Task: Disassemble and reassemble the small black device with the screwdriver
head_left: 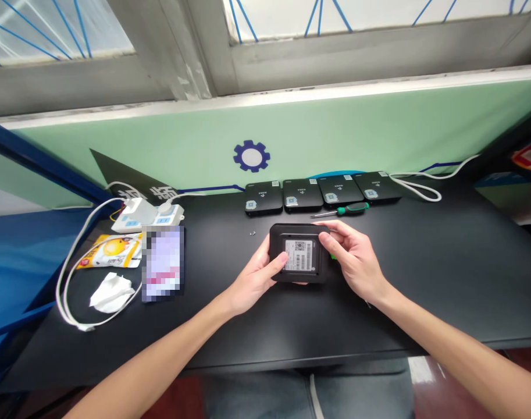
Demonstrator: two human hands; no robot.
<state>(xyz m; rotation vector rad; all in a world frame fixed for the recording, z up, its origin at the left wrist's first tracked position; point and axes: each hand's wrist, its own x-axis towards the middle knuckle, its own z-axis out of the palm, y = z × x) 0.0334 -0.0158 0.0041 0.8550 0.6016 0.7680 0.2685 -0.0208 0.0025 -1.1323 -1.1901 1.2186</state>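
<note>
A black box-shaped device (298, 251) with a white label facing up sits between both my hands above the black table (444, 273). My left hand (254, 282) grips its left side, thumb resting near the label. My right hand (355, 259) wraps round its right side, fingers curled over the top corner, with a bit of green showing beneath the fingers. A green-handled screwdriver (344, 210) lies on the table just behind the device. A tiny screw (253, 233) lies to the left of it.
Several identical black devices (321, 194) stand in a row along the back wall. A white cable (416, 187) runs at the back right. At left are a white power strip (148, 213), a yellow packet (110, 250), a crumpled tissue (111, 291), a blurred-out rectangle (163, 263) and a looping white cord (67, 291).
</note>
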